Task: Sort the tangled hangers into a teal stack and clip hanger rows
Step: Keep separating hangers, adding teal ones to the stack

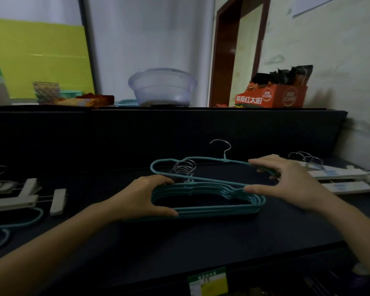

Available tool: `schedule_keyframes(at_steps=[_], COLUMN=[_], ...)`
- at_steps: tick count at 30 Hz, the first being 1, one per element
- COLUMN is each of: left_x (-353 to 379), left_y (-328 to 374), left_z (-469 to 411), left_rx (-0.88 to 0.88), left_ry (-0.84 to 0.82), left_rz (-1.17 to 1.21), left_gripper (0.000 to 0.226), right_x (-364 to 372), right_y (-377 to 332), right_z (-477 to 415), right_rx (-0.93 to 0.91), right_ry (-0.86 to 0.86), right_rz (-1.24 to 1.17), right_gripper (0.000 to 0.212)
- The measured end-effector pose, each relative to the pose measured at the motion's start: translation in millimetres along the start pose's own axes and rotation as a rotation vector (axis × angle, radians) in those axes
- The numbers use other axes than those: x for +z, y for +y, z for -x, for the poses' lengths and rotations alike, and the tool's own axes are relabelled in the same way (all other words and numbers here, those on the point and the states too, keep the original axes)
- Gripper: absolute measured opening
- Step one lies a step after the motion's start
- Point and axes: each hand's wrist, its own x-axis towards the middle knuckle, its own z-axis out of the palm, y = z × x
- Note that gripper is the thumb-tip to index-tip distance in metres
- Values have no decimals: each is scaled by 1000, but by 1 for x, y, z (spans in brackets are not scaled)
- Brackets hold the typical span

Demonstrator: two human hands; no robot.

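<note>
Nearest, the dark table [201, 248] carries the teal stack [212, 210] at its middle, the hangers lying flat on one another with their metal hooks bunched at the far side. The left hand [145, 197] grips the stack's left end, fingers curled over the upper bars and thumb laid along the near bar. At the stack's right end, the right hand [286, 184] pinches a single teal hanger [224, 160] by one shoulder, fingers over and thumb under. This hanger sits tilted over the stack with its hook pointing away; whether its near bar rests on the stack I cannot tell. These hangers look light, stiff and springy, and the hooks seem likely to snag, so the shoulders are probably the best hold, one at each end, clear of the hooks. Left of the stack lie more loose teal hangers [19, 223] and white clip hangers [13, 202]. Right of it, beyond the right hand, is a clip hanger row [338, 174]. Behind the stack, on a raised ledge, stand a clear bowl [161, 86] and an orange box [271, 99].
</note>
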Motion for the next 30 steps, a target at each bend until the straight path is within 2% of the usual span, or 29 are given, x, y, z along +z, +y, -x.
schedule_keyframes(at_steps=[2,7,12,20,22,25,27,30], left_x=[-3,-29,-54,-48,-47,-46,-47,-53], left_y=[2,-8,-27,-12,-9,-4,-1,5], left_z=[4,34,74,110,118,130,143,167], left_rx=[-9,-166,-328,-447,-483,-531,-536,-577], left_ry=[-7,-31,23,94,100,190,270,355], left_rz=[4,24,-149,-193,-222,-327,-403,-454], left_gripper=[91,68,108,106,93,43,32,28], right_x=[6,25,49,68,66,63,64,75], right_y=[2,0,-8,-13,-17,-29,-45,-73], right_z=[-7,-20,-24,-30,-32,-35,-37,-39], right_rx=[-34,-90,-142,-174,-213,-312,-377,-468], right_ry=[-46,-144,-227,-329,-343,-307,-285,-263], right_rz=[45,82,136,124,135,104,79,30], right_gripper=[108,107,97,87,86,78,62,35])
